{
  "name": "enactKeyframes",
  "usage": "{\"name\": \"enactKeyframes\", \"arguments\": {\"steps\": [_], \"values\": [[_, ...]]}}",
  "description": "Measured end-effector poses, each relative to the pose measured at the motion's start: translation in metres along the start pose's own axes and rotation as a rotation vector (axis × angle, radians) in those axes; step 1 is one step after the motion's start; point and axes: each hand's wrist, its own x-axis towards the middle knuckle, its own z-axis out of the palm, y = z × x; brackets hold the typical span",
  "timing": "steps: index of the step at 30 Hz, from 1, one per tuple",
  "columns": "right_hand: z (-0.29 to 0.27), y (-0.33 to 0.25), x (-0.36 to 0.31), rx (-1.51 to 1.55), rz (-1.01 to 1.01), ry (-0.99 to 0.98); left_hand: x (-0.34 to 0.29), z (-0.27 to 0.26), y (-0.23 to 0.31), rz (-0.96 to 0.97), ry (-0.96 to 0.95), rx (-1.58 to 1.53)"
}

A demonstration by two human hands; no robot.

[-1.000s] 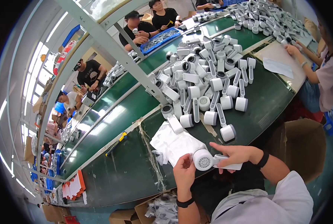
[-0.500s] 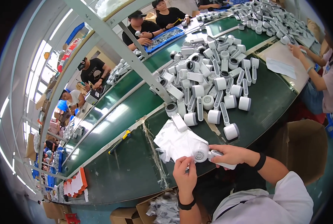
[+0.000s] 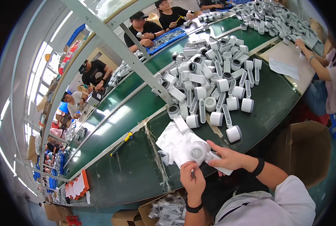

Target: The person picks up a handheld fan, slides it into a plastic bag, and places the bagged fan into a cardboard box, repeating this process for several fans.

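Observation:
In my right hand is the handle of a white handheld appliance, its round head bearing a slotted grille. That head sits inside a thin, translucent plastic bag, and the grille shows through the film. My left hand pinches the bag's near edge beside the head; the fingertips partly hide the film there. Beneath lies a pile of flat white plastic bags, with another appliance resting on its far edge.
A large heap of similar appliances covers the green table beyond my hands. A yellow-handled tool lies to the left. A metal post rises from the table. Open cardboard boxes stand below, right and front. Co-workers sit around the line.
The appliance's head has gone left into the bag, and its grille is now behind film. My right hand has moved slightly left with it; my left hand has shifted a little right and down.

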Motion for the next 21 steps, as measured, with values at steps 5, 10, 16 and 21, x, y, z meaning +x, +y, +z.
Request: {"name": "enactKeyframes", "arguments": {"steps": [5,10,16,21], "values": [[-0.004,0.012,0.010,-0.017,-0.025,-0.027,-0.002,0.002,-0.008,0.054,-0.083,-0.103],[0.003,0.029,0.022,-0.028,-0.101,0.145,-0.003,0.009,0.010,0.152,-0.347,-0.147],[0.007,0.037,0.023,0.067,-0.325,0.313,-0.014,0.012,0.000,0.083,-0.261,-0.116],[0.009,0.061,0.039,0.174,-0.331,0.446,-0.035,0.012,-0.002,-0.049,-0.404,-0.325]]}}
